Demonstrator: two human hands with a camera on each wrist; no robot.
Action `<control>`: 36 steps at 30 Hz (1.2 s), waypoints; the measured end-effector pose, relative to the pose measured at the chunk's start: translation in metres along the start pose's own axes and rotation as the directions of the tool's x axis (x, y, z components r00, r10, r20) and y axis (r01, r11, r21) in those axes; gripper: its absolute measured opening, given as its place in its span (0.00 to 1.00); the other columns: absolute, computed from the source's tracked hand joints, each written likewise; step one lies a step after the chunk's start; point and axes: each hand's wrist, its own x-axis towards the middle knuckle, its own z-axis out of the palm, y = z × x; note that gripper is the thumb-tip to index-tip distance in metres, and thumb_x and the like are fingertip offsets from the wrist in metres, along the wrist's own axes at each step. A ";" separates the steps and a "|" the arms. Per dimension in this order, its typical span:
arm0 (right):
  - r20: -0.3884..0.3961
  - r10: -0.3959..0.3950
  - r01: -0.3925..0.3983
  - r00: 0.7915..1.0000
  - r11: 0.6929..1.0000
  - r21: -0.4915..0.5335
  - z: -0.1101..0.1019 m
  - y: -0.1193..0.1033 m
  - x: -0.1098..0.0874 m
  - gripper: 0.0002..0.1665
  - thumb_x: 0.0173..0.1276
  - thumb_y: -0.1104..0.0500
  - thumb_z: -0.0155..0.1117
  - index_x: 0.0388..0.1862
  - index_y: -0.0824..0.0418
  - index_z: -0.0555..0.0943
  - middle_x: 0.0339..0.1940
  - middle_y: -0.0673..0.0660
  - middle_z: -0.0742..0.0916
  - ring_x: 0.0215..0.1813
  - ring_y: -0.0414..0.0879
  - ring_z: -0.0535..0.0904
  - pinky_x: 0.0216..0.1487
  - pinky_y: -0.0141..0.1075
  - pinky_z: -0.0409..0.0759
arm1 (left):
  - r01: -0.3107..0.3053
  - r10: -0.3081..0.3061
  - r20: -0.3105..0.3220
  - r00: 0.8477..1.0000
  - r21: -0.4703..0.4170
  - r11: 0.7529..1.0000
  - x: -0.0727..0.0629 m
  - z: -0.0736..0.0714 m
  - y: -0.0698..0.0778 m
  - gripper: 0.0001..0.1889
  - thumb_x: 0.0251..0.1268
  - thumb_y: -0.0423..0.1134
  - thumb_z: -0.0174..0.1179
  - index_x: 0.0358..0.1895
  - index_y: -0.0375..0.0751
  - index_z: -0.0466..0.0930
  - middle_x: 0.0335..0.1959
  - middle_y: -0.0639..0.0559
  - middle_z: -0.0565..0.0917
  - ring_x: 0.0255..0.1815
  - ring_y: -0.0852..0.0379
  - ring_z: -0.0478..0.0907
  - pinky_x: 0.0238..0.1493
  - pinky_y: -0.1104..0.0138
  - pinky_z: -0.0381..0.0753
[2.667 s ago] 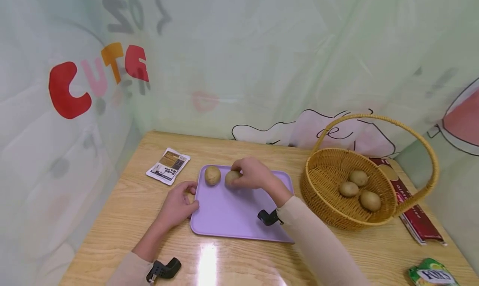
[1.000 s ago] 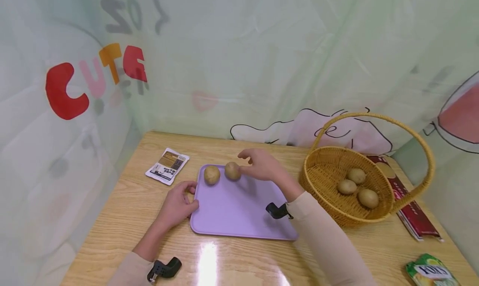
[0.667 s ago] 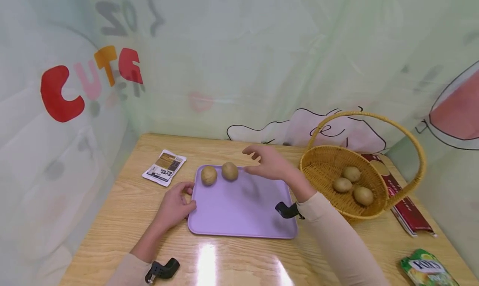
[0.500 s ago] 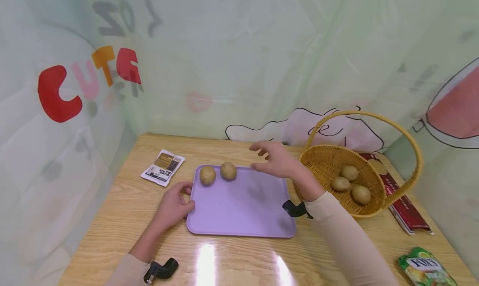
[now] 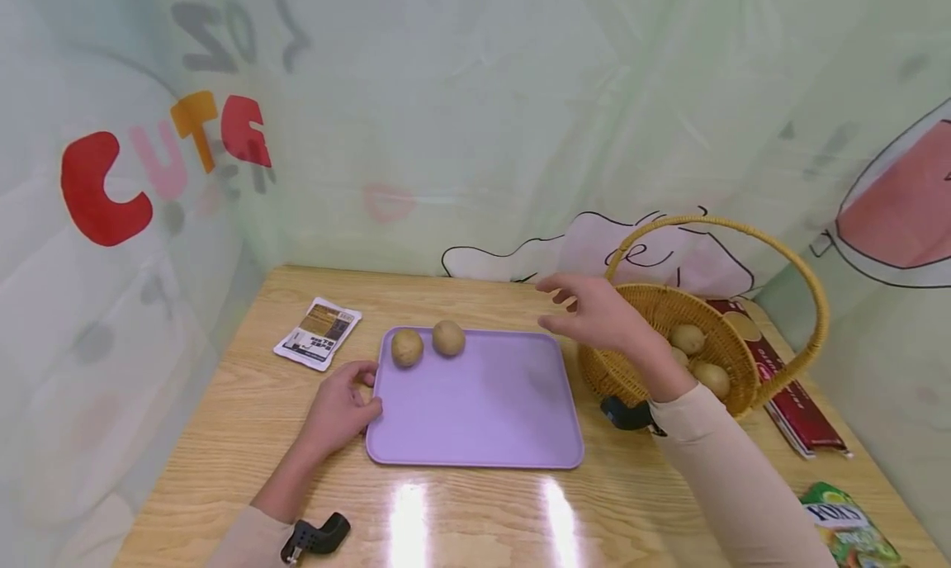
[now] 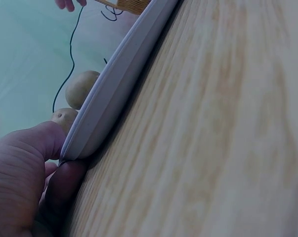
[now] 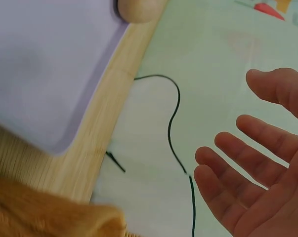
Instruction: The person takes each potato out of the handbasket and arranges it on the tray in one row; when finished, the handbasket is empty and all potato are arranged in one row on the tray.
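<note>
In the head view, two potatoes (image 5: 407, 347) (image 5: 449, 338) lie side by side at the back left of a flat lilac tray (image 5: 475, 419). My left hand (image 5: 343, 407) holds the tray's left edge; in the left wrist view its thumb (image 6: 45, 139) lies at the rim with a finger beneath. My right hand (image 5: 594, 312) hovers between the tray and a wicker basket (image 5: 661, 304), fingers spread and holding nothing, as the right wrist view confirms. Inside the basket are potatoes (image 5: 712, 380), one of them partly hidden by the right arm.
A white-and-brown packet (image 5: 318, 333) lies left of the tray. Behind the basket's right side is a dark red package (image 5: 802, 411). A green packet (image 5: 847, 523) sits at the front right. The basket's tall handle (image 5: 813, 304) arches up. A printed curtain (image 5: 461, 139) closes off the back.
My right hand has let go of the second potato on the tray and moved right, to the basket's near left side. The left hand has stayed at the tray edge. The head view has shifted slightly.
</note>
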 end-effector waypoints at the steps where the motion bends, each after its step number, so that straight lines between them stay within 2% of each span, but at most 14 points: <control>1: -0.005 0.004 -0.004 1.000 1.000 -0.008 -0.002 0.002 -0.002 0.28 0.62 0.54 0.69 0.60 0.59 0.77 0.57 0.58 0.82 0.54 0.56 0.79 0.53 0.49 0.78 | 0.001 -0.001 -0.001 1.000 -0.002 1.000 0.000 0.000 0.000 0.28 0.46 0.25 0.64 0.57 0.33 0.75 0.39 0.46 0.78 0.16 0.59 0.71 0.14 0.69 0.72; 11: -0.042 0.088 -0.091 0.995 0.991 -0.101 -0.023 0.027 -0.021 0.27 0.62 0.53 0.69 0.59 0.58 0.77 0.54 0.58 0.81 0.53 0.55 0.78 0.50 0.50 0.79 | 0.001 -0.001 0.011 1.000 -0.003 1.000 0.000 0.000 -0.004 0.27 0.47 0.26 0.65 0.57 0.34 0.75 0.39 0.47 0.77 0.17 0.59 0.71 0.14 0.68 0.73; 19: -0.056 0.120 -0.125 0.991 0.987 -0.098 -0.038 0.051 -0.034 0.27 0.63 0.53 0.70 0.59 0.59 0.78 0.53 0.58 0.82 0.53 0.57 0.79 0.48 0.52 0.79 | 0.002 -0.002 0.010 1.000 -0.003 1.000 0.000 0.000 -0.003 0.27 0.48 0.26 0.65 0.57 0.34 0.75 0.39 0.47 0.77 0.17 0.59 0.72 0.14 0.68 0.73; 24: -0.056 0.135 -0.140 0.989 0.986 -0.088 -0.045 0.063 -0.041 0.24 0.64 0.51 0.68 0.57 0.57 0.77 0.53 0.58 0.82 0.53 0.59 0.78 0.49 0.54 0.78 | 0.006 -0.006 0.011 1.000 0.004 1.000 -0.001 0.000 -0.001 0.27 0.48 0.26 0.65 0.57 0.33 0.75 0.40 0.47 0.77 0.17 0.59 0.72 0.15 0.68 0.73; 27: -0.058 0.163 -0.167 0.985 0.984 -0.069 -0.048 0.068 -0.046 0.26 0.65 0.48 0.67 0.58 0.56 0.76 0.55 0.59 0.82 0.55 0.60 0.78 0.51 0.55 0.77 | 0.005 -0.005 0.011 1.000 0.005 1.000 -0.001 0.000 -0.001 0.27 0.48 0.27 0.65 0.57 0.33 0.75 0.40 0.47 0.77 0.17 0.59 0.71 0.14 0.69 0.73; 36: -0.047 0.265 -0.268 0.963 0.960 -0.083 -0.054 0.087 -0.056 0.34 0.66 0.42 0.63 0.62 0.64 0.74 0.57 0.65 0.80 0.56 0.63 0.77 0.52 0.57 0.76 | 0.001 -0.001 0.006 1.000 -0.001 1.000 -0.001 0.001 -0.002 0.27 0.47 0.26 0.65 0.57 0.34 0.75 0.40 0.46 0.77 0.17 0.59 0.71 0.15 0.69 0.73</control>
